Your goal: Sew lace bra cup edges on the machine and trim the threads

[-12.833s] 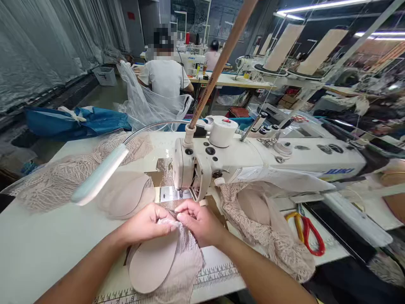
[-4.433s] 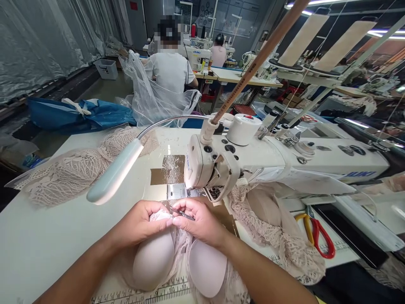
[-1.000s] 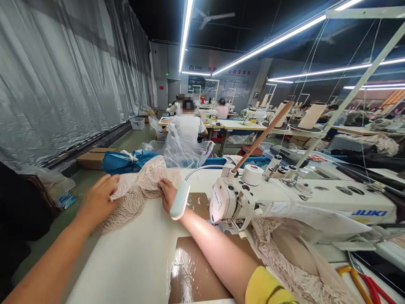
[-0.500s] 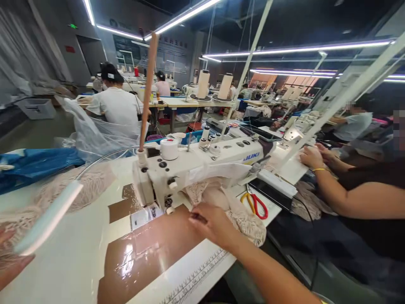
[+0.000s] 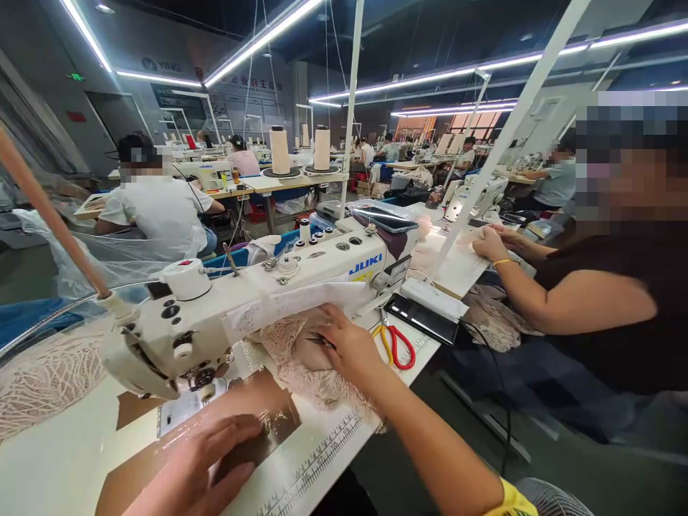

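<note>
My right hand (image 5: 352,351) is closed around small dark thread snips (image 5: 321,340), their points showing past the fingers. It rests against a beige lace garment with a smooth moulded cup (image 5: 312,355), bunched right of the needle area; whether the fingers also pinch the cloth is hidden. Low in the view, my left hand (image 5: 207,455) hovers over or lies on the brown sheet (image 5: 134,466) on the machine bed, fingers apart and holding nothing. A white JUKI sewing machine (image 5: 290,279) stands just beyond both hands.
Scissors with red and yellow handles (image 5: 400,347) and a black phone (image 5: 422,319) lie right of the garment. More beige lace (image 5: 54,373) is at the left. A ruler strip (image 5: 322,451) runs along the table's front edge. A co-worker (image 5: 596,287) sits at the right.
My view has turned right. My left hand has come from the far left lace to the front of the machine, now without cloth. My right hand has moved up onto the garment.
</note>
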`<state>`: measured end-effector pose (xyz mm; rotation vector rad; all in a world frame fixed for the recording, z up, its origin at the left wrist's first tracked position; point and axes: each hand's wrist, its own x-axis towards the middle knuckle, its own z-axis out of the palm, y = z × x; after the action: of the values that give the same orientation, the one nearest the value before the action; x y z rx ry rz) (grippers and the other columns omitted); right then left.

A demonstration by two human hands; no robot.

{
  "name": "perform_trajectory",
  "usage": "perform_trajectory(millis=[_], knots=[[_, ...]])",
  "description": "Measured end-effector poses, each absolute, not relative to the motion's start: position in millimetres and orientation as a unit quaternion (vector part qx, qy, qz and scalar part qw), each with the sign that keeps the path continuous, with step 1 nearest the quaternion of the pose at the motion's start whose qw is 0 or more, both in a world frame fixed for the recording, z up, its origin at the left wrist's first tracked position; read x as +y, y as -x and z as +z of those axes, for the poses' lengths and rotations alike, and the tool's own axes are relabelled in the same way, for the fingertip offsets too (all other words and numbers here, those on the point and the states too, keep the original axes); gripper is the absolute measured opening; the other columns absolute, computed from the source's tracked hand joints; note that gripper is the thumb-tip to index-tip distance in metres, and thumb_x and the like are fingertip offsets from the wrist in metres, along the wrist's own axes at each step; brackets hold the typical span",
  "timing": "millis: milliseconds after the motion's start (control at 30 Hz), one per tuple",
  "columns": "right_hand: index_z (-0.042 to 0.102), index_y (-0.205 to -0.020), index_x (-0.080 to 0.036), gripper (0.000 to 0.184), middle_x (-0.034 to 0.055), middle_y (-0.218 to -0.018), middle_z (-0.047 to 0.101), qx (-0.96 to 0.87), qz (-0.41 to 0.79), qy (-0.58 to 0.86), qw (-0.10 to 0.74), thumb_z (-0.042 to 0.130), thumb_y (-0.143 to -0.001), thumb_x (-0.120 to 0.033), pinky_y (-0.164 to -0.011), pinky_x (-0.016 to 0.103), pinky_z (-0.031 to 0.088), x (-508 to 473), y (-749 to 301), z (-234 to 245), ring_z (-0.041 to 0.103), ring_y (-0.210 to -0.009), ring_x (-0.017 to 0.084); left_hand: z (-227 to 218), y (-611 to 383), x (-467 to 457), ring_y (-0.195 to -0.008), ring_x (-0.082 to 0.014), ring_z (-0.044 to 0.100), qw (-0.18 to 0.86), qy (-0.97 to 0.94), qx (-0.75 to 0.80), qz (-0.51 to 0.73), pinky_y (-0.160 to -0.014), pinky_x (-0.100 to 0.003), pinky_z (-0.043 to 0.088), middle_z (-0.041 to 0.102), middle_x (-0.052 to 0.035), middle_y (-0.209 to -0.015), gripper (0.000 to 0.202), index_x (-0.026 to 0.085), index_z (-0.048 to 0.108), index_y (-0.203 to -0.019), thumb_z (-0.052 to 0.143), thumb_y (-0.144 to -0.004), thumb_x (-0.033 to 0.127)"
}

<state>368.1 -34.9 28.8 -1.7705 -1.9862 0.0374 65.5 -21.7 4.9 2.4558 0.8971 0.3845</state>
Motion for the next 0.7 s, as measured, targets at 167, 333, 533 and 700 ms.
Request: perform_trajectory(millis=[167,333,533,700], knots=[[0.063,-0.110,-0.014,0.032,0.0140,-0.126,0.058,-0.760,0.017,0.612,0.220,0.048,-0.082,-0.011,-0.079,0.034,0.053,-12.2,-368.6,32.3,0.064,-0.097,0.025,23.4,-122.8,-19.2,-0.110,-0.0281,0.060,0.336,-0.855,0.351,0.182,-0.095,-0.037,0.050,0.064,-0.0057,-0.124,0.037,0.030,0.064,-0.118,0.060,-0.083,0.042],[0.062,-0.104,-0.015,0.023,0.0090,-0.120,0.064,-0.797,-0.042,0.450,0.401,0.047,-0.086,-0.012,-0.084,0.025,0.053,-53.4,-368.3,25.9,0.064,-0.101,0.016,10.0,-131.8,-20.6,-0.097,-0.0287,0.065,0.614,-0.623,0.420,0.241,-0.083,-0.037,0.054,0.071,-0.0126,-0.105,0.049,0.018,0.068,-0.108,0.057,-0.081,0.057],[0.065,-0.084,-0.020,0.015,-0.0055,-0.105,0.072,-0.836,-0.125,0.273,0.459,0.051,-0.090,-0.020,-0.052,0.020,0.046,-103.0,-331.5,-4.4,0.065,-0.071,0.007,17.1,-128.1,-17.1,-0.099,-0.0268,0.061,0.543,-0.579,0.512,0.328,-0.086,-0.035,0.051,0.069,-0.0071,-0.099,0.046,0.019,0.066,-0.103,0.055,-0.082,0.058],[0.064,-0.083,-0.022,0.027,-0.0069,-0.102,0.072,-0.873,-0.061,0.203,0.438,0.041,-0.097,-0.026,-0.064,0.017,0.048,-112.8,-303.1,-15.9,0.065,-0.080,0.007,27.6,-117.7,-35.7,-0.088,-0.0236,0.060,0.621,-0.663,0.406,0.098,-0.082,-0.031,0.049,0.068,-0.0054,-0.088,0.045,0.018,0.070,-0.090,0.054,-0.082,0.059]])
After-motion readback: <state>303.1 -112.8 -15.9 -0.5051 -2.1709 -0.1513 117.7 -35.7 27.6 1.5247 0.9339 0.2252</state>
